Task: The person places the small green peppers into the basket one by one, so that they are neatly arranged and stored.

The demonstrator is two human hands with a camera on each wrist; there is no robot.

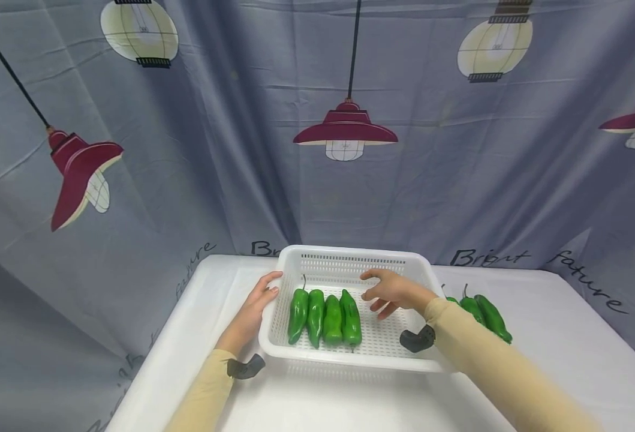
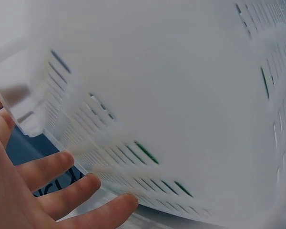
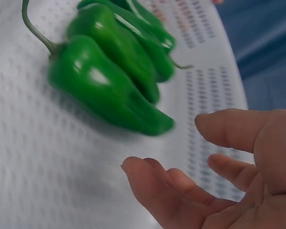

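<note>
A white perforated plastic basket (image 1: 349, 358) holds several green peppers (image 1: 315, 317), lined up side by side in its left half. My left hand (image 1: 251, 313) is at the basket's left rim; the left wrist view has its fingers (image 2: 74, 194) spread along the slotted outer wall. Over the right half of the basket, my right hand (image 1: 398, 293) hovers with thumb and fingers apart and nothing between them. In the right wrist view the nearest pepper (image 3: 102, 88) lies a short way beyond those fingertips, its curved stem pointing away from the hand.
To the right of the basket, more green peppers (image 1: 492, 318) lie on the white table (image 1: 565, 360), partly hidden behind my right forearm. A grey curtain (image 1: 231, 120) printed with lamps hangs behind the table's far edge.
</note>
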